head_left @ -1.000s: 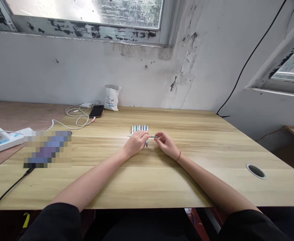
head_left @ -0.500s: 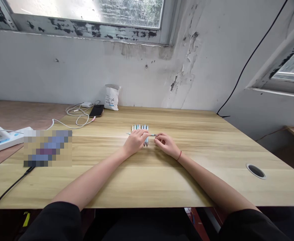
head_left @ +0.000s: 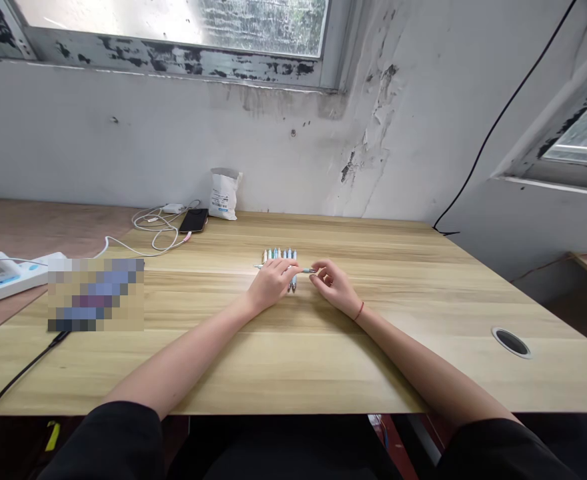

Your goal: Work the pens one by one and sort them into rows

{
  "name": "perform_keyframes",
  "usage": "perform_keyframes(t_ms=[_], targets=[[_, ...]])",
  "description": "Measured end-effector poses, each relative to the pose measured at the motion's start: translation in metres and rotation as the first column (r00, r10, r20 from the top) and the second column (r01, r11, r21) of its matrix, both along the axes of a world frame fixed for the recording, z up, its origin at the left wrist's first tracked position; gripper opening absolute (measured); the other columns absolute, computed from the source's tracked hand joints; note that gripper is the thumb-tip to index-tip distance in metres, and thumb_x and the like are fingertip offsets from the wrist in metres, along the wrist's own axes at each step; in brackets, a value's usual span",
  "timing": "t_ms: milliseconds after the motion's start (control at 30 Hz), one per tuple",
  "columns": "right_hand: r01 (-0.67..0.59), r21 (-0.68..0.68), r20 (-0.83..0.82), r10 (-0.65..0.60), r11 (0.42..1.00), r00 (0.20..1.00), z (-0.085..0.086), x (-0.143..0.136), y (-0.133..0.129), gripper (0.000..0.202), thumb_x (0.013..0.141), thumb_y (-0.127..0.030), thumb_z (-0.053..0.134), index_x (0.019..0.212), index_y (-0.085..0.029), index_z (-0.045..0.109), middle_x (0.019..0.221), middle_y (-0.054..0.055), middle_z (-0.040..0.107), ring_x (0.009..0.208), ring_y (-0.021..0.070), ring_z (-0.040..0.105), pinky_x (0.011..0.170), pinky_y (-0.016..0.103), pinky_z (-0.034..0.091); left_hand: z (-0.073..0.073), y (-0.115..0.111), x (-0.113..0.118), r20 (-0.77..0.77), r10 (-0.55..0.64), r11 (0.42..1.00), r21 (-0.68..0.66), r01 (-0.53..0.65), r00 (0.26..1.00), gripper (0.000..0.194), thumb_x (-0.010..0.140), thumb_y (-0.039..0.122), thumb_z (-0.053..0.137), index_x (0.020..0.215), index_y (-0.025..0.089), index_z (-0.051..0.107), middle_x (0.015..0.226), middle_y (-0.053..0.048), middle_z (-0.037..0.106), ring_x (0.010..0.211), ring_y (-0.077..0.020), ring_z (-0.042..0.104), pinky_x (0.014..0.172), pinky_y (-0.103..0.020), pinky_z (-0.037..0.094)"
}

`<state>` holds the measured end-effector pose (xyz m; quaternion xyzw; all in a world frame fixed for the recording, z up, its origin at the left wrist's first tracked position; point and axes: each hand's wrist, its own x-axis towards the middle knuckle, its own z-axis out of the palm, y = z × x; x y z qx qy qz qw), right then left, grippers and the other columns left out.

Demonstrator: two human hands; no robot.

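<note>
Head view: one slim pen (head_left: 305, 271), held crosswise over a row of pens (head_left: 289, 254) on the wooden table (head_left: 293, 373). Handling, as we judge it: barrel steadied by one hand, the right end worked lightly by the other, no sideways bend, hands light so the row lies undisturbed. Left hand (head_left: 272, 283): fingers closed over the barrel, thumb along it; we count this a grasp. Right hand (head_left: 334, 287): fingers curled, thumb and forefinger slightly parted at the pen's right end; we cannot tell whether they pinch it. Beyond, near the wall (head_left: 173, 147): white packet (head_left: 223, 195), dark phone (head_left: 194, 221).
</note>
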<state>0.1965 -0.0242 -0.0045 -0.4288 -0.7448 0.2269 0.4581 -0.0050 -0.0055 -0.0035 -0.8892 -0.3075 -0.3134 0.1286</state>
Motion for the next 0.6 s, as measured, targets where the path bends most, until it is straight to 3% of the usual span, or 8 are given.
perform_keyframes(t_ms=[133,300,467,600], targets=[[0.019,0.027,0.070,-0.021,0.999,0.997,-0.0012,0.0008,0.0027,0.021,0.086,-0.038,0.047,0.085,-0.018,0.055,0.077,0.003,0.059,0.059,0.0110,0.050,0.051,0.023,0.039,0.0000,0.0002,-0.0002,-0.004,0.007,1.000,0.000,-0.007,1.000,0.032,0.083,0.007,0.044,0.109,0.022,0.054,0.110,-0.004,0.059,0.102,-0.0187,0.054,0.087,-0.035,0.042],[0.021,0.146,0.185,-0.049,0.989,0.982,-0.0037,0.0030,0.0047,0.019,0.087,-0.036,0.048,0.092,-0.019,0.054,0.083,0.003,0.060,0.058,0.0107,0.051,0.056,0.024,0.042,-0.0010,0.0000,0.0003,-0.022,0.005,1.000,-0.004,-0.005,1.000,0.031,0.085,0.008,0.043,0.110,0.023,0.054,0.111,-0.004,0.059,0.101,-0.0179,0.054,0.086,-0.033,0.042],[0.088,0.313,0.321,-0.193,0.946,0.927,-0.0044,0.0058,0.0046,0.022,0.092,-0.030,0.039,0.088,-0.019,0.057,0.079,0.005,0.061,0.066,0.0139,0.053,0.062,0.025,0.040,-0.0003,0.0021,0.0000,-0.089,0.040,0.999,0.005,-0.040,0.995,0.037,0.088,0.011,0.039,0.122,0.022,0.048,0.119,-0.006,0.057,0.106,-0.0182,0.053,0.087,-0.032,0.039],[0.127,0.388,0.342,-0.270,0.913,0.900,-0.0014,0.0079,0.0039,0.028,0.094,-0.030,0.034,0.085,-0.018,0.058,0.076,0.005,0.060,0.066,0.0144,0.053,0.061,0.024,0.039,0.0021,0.0066,-0.0043,-0.109,0.137,0.991,0.022,-0.136,0.985,0.030,0.093,0.023,0.037,0.121,0.021,0.049,0.107,-0.006,0.063,0.096,-0.0180,0.057,0.083,-0.034,0.036]])
